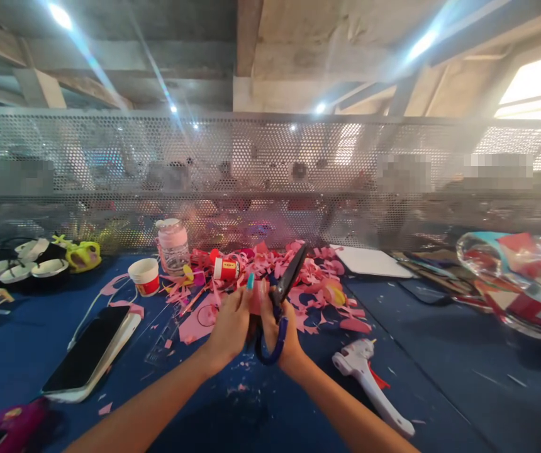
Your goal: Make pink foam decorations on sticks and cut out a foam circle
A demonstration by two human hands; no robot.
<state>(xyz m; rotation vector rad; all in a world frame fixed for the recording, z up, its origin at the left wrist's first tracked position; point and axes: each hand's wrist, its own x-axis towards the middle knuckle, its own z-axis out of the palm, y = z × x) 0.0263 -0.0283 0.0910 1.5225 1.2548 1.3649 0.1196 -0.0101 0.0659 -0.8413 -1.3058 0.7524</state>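
The scissors (pixel 291 275) have dark blades and a dark blue handle; they are in the right hand (pixel 290 327), tilted, with the tip pointing up and to the right and a rounded handle loop hanging below the fingers; whether the blades are parted cannot be told from this angle; the pink piece (pixel 256 303) is small, pinched in the left hand (pixel 231 316) and raised in front of the person, between the two hands and just left of the blades; fingers cover its edges, so its full outline is hidden.
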